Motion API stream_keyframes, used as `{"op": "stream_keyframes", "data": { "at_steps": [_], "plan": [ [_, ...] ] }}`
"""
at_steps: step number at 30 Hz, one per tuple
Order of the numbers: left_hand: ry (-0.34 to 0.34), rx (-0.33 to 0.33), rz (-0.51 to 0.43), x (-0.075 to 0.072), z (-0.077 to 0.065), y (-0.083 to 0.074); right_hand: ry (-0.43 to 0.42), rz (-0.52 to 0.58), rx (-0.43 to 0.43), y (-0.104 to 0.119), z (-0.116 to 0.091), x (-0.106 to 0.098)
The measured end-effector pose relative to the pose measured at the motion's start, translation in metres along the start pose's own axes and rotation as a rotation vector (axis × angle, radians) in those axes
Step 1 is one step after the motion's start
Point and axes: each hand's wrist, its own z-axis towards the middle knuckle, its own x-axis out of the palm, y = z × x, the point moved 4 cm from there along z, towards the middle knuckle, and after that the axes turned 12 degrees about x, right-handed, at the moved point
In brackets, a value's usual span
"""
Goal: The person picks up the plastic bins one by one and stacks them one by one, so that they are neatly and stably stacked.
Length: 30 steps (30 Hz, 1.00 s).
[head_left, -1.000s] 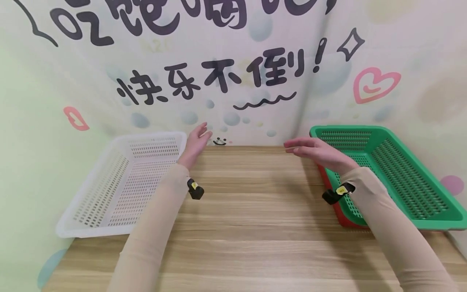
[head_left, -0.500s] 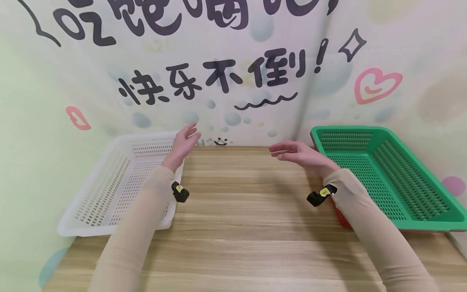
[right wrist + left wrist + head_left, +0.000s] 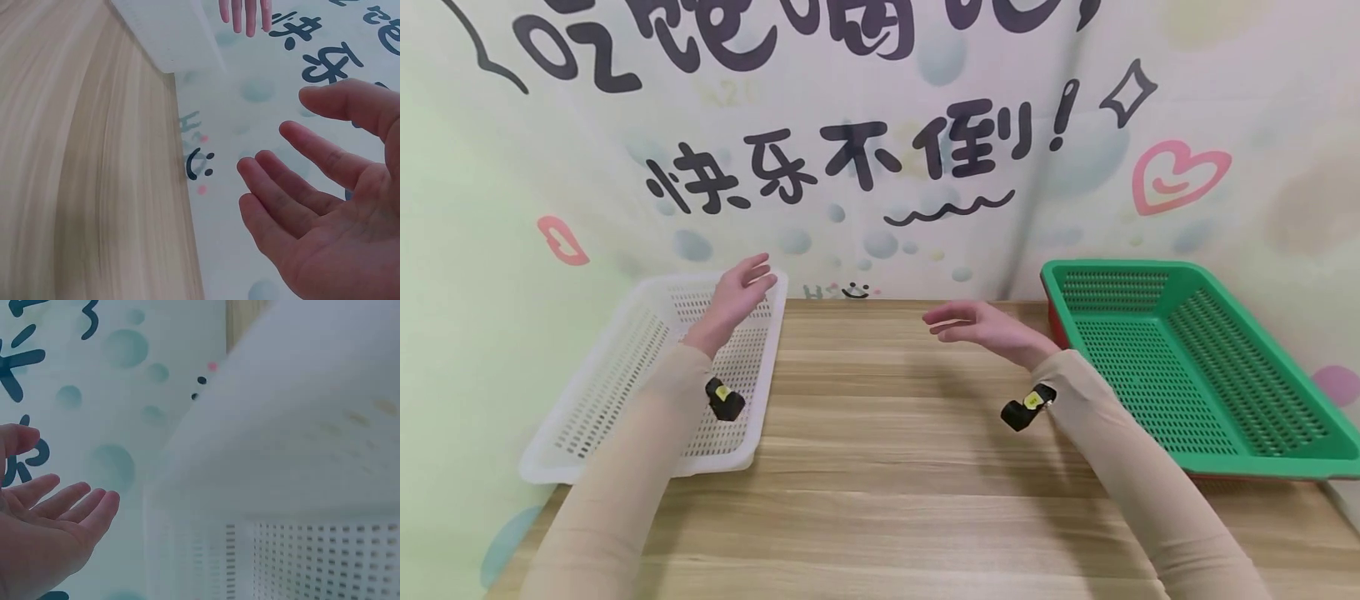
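Apart, left hand [image 3: 732, 301], right hand [image 3: 991, 328], both relaxed

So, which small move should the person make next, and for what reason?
I would perhaps lower the left hand towards the white basket: that hand looks relaxed, holds nothing, and overlaps the basket in the head view.

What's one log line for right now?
left hand: empty, over white basket | right hand: empty, over table | green basket: at right
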Motion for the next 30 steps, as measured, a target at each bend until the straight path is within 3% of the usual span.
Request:
{"op": "stream_keyframes", "data": {
  "at_steps": [13, 19, 27, 30],
  "plan": [
    [0.073, -0.011, 0.120, -0.026, -0.031, 0.009, 0.033, -0.005, -0.005, -0.001, 0.025, 0.029],
    [0.077, -0.022, 0.152, -0.042, -0.045, 0.018, 0.000, -0.017, -0.001, -0.003, 0.040, 0.046],
    [0.056, -0.024, 0.078, -0.067, -0.064, 0.036, 0.035, 0.012, -0.021, -0.012, 0.062, 0.075],
    [0.047, -0.021, 0.093, -0.077, -0.071, 0.037, 0.052, 0.046, -0.019, -0.014, 0.069, 0.085]
  ]
}}
